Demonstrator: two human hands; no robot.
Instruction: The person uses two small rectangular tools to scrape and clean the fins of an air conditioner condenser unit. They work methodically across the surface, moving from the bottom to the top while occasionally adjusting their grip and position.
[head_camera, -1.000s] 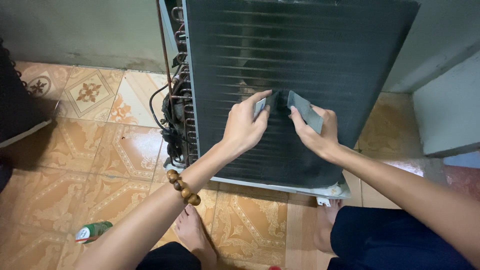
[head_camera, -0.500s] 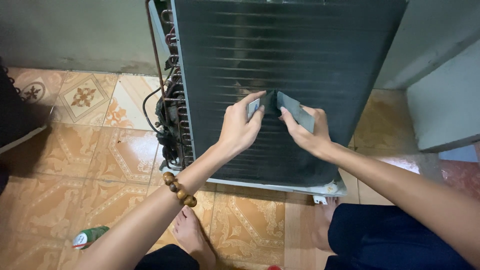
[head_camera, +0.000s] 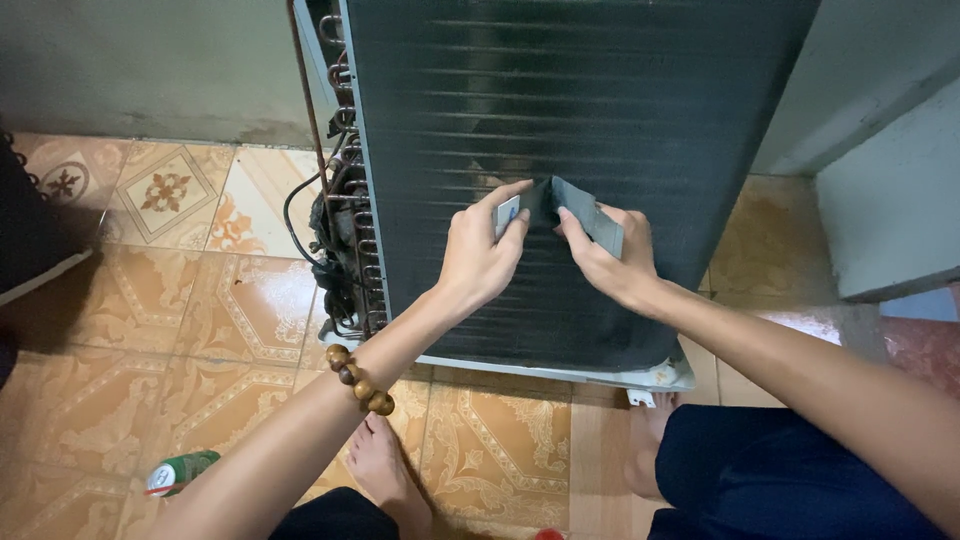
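A dark finned condenser coil (head_camera: 560, 110) of an air-conditioner unit stands on the tiled floor in front of me. My left hand (head_camera: 480, 255) and my right hand (head_camera: 610, 262) both hold a small dark grey sheet (head_camera: 575, 212), folded or bent between them, right against the coil's fins. My left thumb and fingers pinch its light-coloured left end; my right fingers grip its right part. A wooden bead bracelet (head_camera: 358, 380) is on my left wrist.
Copper tubes and black cables (head_camera: 335, 230) run down the unit's left side. A green spray can (head_camera: 180, 472) lies on the patterned floor tiles at lower left. My bare feet (head_camera: 385, 470) rest below the unit's white base (head_camera: 600, 375). A grey wall is at right.
Both hands have drawn closer together, bending the grey sheet between them. The view has shifted slightly, so the unit sits a little more to the left.
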